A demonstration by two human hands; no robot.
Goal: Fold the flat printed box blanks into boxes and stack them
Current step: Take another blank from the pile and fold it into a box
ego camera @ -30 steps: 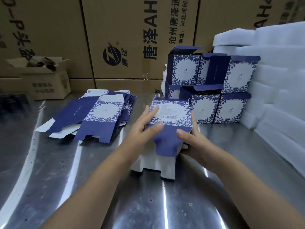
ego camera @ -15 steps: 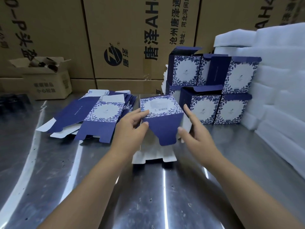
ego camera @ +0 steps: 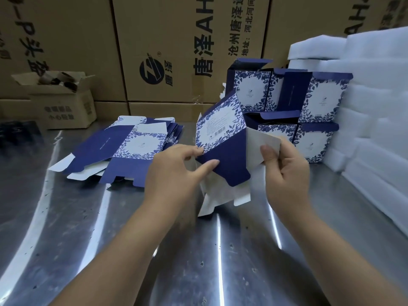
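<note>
I hold a half-formed blue-and-white printed box (ego camera: 220, 131) tilted above the steel table, its barcode panel facing me and its bottom flaps loose. My left hand (ego camera: 176, 168) grips its left lower edge, thumb against the dark blue flap. My right hand (ego camera: 284, 171) pinches a white side flap on the right. A pile of flat box blanks (ego camera: 123, 151) lies to the left. Several folded boxes (ego camera: 304, 102) stand stacked in two rows behind, against white foam.
White foam blocks (ego camera: 371, 111) fill the right side. Large brown cartons (ego camera: 176, 51) wall off the back. A small open carton (ego camera: 59, 100) with tape cores sits at the back left. The steel table (ego camera: 110, 239) stretches in front of me.
The box has been lifted off the table and tilted, and its sides have opened out. My right hand moved from the box's side and now pinches the white flap.
</note>
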